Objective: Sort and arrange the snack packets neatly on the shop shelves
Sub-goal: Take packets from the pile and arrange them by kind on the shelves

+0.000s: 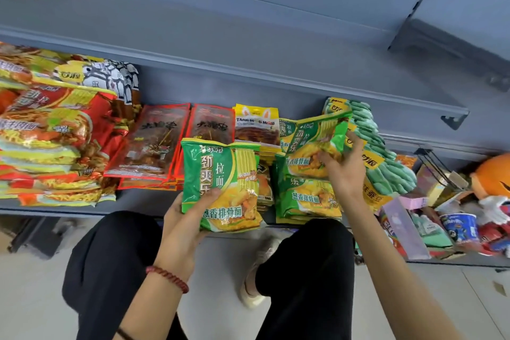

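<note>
Nearest the camera: the left hand (187,218), with a red bead bracelet (168,277) at the wrist, grips a green packet (220,185) by its lower left corner. The thumb lies across the front and the fingers are hidden behind. The packet is held upright just in front of the shelf (143,199) edge.

Further in, the right hand (342,171) holds a second green packet (317,138), fingers curled over its face. It is tilted and raised above a stack of green packets (309,201) lying on the shelf.

On the shelf, left to right: a loose pile of red and yellow packets (49,130), red packets (154,143) overlapping, a yellow packet (256,124) behind the green ones, and pale green packets (386,152) fanned at the right end.
</note>
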